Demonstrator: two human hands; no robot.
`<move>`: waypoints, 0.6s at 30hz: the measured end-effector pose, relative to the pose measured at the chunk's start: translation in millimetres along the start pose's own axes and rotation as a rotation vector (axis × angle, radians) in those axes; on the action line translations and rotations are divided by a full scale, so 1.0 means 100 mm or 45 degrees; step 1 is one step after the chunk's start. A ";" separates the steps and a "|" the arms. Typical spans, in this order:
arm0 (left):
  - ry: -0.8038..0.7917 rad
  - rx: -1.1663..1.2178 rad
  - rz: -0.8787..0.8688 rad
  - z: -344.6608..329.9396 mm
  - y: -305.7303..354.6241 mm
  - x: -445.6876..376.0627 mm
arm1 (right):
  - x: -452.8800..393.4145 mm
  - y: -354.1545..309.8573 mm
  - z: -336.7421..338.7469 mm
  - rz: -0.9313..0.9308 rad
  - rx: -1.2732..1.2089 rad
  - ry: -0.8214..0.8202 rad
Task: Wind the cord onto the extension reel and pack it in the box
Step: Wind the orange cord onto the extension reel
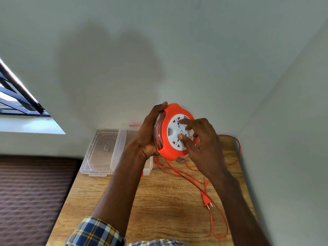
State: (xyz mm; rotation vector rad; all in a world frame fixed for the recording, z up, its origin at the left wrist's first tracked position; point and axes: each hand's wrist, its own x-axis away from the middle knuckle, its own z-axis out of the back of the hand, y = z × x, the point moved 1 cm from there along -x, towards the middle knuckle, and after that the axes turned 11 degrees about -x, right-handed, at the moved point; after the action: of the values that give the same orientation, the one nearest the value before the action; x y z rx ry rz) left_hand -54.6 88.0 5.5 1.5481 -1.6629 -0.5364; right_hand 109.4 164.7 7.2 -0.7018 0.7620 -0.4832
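An orange extension reel (171, 150) with a white socket face is held upright above the wooden table (159, 201). My left hand (150, 132) grips its left rim, fingers wrapped behind. My right hand (200, 139) lies on the white face, forefinger and thumb curled against it. The orange cord (184, 176) hangs from the reel and lies in loose loops on the table, ending in an orange plug (207, 203). A clear plastic box (148, 167) stands open behind my left forearm, mostly hidden, with its lid (104, 151) lying to the left.
The table stands in a corner, with white walls behind and to the right. A brown patterned mattress (33, 197) lies left of the table. A barred window (16, 96) is at upper left. Cord loops reach the table's right edge.
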 end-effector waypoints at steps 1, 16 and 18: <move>-0.002 0.012 0.003 0.02 0.01 0.01 | 0.00 0.03 0.01 0.028 -0.022 -0.065; -0.069 -0.014 0.071 -0.03 -0.02 0.04 | 0.03 0.16 0.07 0.175 0.103 -0.174; -0.060 -0.018 0.060 -0.03 -0.02 0.03 | 0.05 0.14 0.07 0.107 0.091 -0.130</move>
State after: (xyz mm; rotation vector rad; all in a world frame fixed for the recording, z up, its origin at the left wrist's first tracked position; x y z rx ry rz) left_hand -51.1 85.0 6.9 1.4930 -1.7231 -0.5628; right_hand 119.7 173.5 -1.2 -0.6207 0.6722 -0.3932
